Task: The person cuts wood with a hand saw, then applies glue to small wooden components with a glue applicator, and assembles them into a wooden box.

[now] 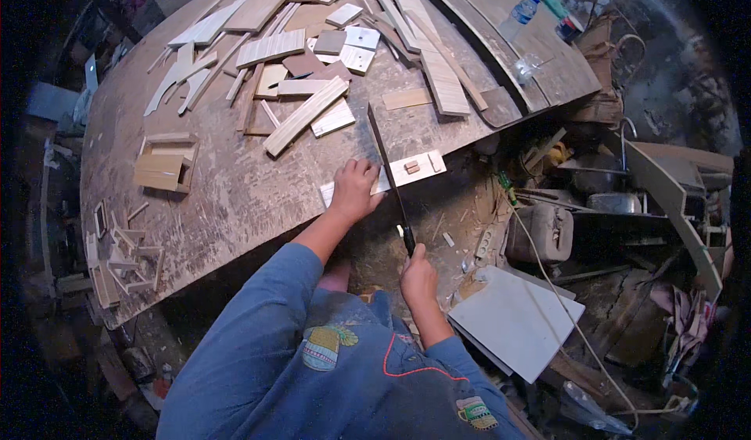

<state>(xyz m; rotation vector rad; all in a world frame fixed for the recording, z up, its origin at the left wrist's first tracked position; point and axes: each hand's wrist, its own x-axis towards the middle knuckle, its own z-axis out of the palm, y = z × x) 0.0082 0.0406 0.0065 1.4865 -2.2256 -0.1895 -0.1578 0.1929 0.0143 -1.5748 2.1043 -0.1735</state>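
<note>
A pale wooden board lies at the table's near edge, its right part sticking out past the edge. My left hand presses down on the board and grips it, fingers bent over it. In my right hand is the dark handle of a handsaw. The saw's long blade crosses the board just right of my left hand and points away from me. Two small brown wooden pieces sit on the board right of the blade, one of them a short block.
Offcuts and boards are heaped on the far table. A small open wooden box and little wooden frames lie left. At right are a plastic bottle, a jerrycan, a white panel and a trailing cord.
</note>
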